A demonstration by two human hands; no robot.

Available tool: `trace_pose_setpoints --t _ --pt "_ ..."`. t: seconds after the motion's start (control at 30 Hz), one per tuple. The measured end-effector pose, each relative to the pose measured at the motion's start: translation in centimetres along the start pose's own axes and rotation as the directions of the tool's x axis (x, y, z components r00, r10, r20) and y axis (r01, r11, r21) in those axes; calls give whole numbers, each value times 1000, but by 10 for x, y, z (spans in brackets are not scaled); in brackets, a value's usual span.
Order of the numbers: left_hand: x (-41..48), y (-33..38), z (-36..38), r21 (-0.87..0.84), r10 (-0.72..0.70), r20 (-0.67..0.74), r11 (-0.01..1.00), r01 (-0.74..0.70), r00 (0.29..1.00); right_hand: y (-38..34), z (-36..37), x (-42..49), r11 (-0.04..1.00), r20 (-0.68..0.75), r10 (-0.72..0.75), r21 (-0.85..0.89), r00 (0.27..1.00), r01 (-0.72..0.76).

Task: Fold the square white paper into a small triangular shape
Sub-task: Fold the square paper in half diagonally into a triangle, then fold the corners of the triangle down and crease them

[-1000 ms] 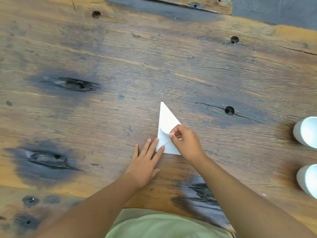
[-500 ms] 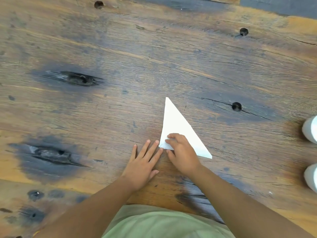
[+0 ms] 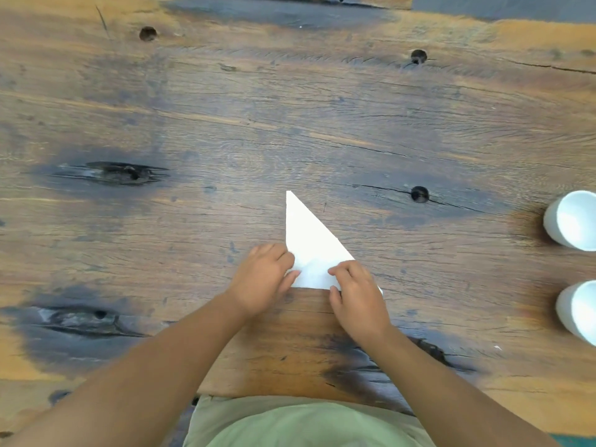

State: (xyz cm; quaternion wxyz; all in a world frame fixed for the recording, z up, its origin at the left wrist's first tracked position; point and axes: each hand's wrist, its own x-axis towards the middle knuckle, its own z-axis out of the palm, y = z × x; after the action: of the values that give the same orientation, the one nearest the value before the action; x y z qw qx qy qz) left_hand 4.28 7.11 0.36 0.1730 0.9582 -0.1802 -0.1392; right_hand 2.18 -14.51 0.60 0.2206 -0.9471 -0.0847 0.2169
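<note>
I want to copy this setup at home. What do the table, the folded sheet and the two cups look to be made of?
Table: rough matte wood; grain, knots, cracks. Sheet: thin matte white paper, lying flat. Cups: smooth white, foam or paper, can't tell.

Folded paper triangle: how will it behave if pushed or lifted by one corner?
The paper triangle is thin and lies flat, so it's probably light and floppy, drooping if lifted. On the wooden table it would likely slide easily; both the left hand and right hand pin it.
</note>
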Motion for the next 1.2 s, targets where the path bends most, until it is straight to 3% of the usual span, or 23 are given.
trace_pose_setpoints --t 0.13,0.43,0.6,0.7,1.0,1.13,1.2 --pt "37 2 -5 2 80 59 997 -80 995 7 -2 -6 995 0 86 -45 996 -86" --pt "59 -6 8 144 -2 334 988 -48 942 14 1 -7 983 58 136 -135 989 -127" --pt "36 0 24 202 -117 289 978 59 950 21 -3 5 982 7 97 -161 995 -94" --pt "24 12 35 209 -202 226 966 155 953 29 -4 17 983 49 78 -171 996 -69" --pt "18 41 52 160 -441 155 894 418 884 44 -16 53 960 125 -61 -264 990 93" --pt "23 38 45 116 -413 156 910 399 897 45 -20 57 950 134 -102 -282 986 136" --pt "28 33 41 43 -278 148 961 274 949 45 -20 59 937 148 -174 -278 974 210"
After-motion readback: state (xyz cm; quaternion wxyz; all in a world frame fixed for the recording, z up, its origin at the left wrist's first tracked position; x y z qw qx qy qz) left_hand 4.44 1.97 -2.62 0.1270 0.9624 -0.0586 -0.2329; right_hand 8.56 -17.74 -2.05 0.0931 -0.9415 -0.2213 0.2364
